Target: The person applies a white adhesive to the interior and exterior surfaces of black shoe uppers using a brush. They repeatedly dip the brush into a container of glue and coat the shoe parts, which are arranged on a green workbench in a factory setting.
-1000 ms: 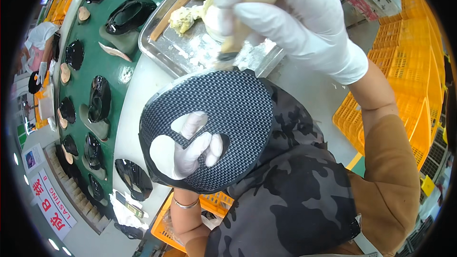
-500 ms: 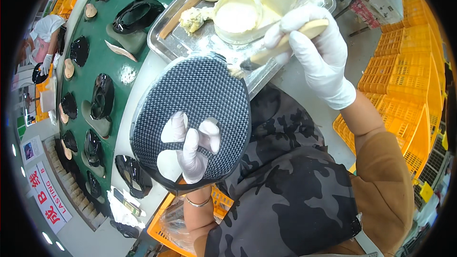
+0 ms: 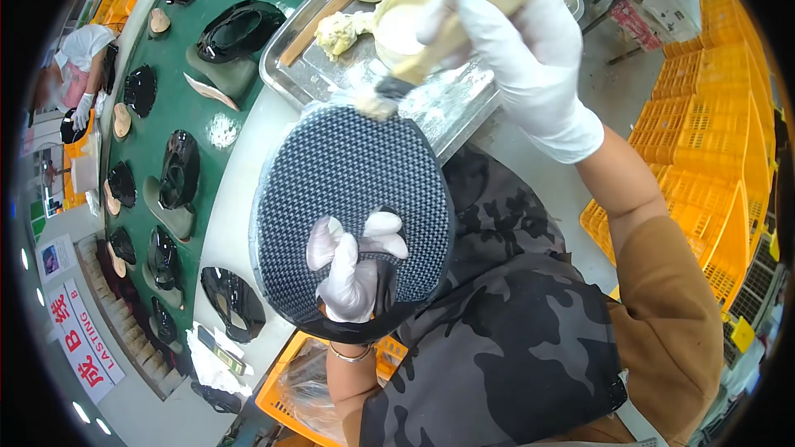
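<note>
Two gloved hands busy: left hand (image 3: 352, 269), frame centre, fingers curled onto the woven black panel (image 3: 348, 190); right hand (image 3: 517, 41), upper right, fist closed on a brush (image 3: 414, 74) touching the panel's top edge. Gluing looks underway; next stroke likely needs steady support.

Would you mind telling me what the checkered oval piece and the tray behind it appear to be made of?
The checkered oval piece looks like woven or carbon-fibre-patterned sheet: a fine grey-black weave with a dark rim; whether fabric or printed plastic is unclear. The tray looks like bare steel: silvery, reflective, with a rolled edge.
</note>
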Action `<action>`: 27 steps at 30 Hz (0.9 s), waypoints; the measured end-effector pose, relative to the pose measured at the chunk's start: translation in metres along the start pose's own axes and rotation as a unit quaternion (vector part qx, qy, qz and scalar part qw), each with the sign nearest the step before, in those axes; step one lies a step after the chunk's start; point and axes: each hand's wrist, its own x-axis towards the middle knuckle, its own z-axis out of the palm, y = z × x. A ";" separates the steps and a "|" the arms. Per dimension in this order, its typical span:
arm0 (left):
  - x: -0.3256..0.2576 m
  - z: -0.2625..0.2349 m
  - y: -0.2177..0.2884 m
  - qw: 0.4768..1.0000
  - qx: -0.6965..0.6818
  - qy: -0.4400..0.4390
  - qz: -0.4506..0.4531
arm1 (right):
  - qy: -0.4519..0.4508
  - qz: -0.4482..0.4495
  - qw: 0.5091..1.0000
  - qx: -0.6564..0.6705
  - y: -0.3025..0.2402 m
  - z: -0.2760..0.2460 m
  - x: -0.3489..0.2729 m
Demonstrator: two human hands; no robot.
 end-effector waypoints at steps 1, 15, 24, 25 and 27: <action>0.002 0.001 -0.001 1.000 -0.005 0.001 0.011 | -0.013 0.012 1.000 -0.008 -0.001 -0.009 -0.006; 0.022 0.011 -0.011 0.975 0.113 0.042 0.188 | 0.062 0.054 0.995 0.049 -0.006 0.002 -0.020; 0.040 0.027 -0.020 0.930 0.197 0.020 0.311 | 0.084 0.034 0.992 0.088 -0.017 0.012 -0.009; 0.042 0.029 -0.021 0.926 0.190 0.030 0.324 | 0.083 0.056 0.985 0.139 -0.023 0.016 -0.010; 0.043 0.018 -0.018 0.948 0.145 0.036 0.282 | 0.005 0.061 0.998 0.011 -0.011 0.004 -0.021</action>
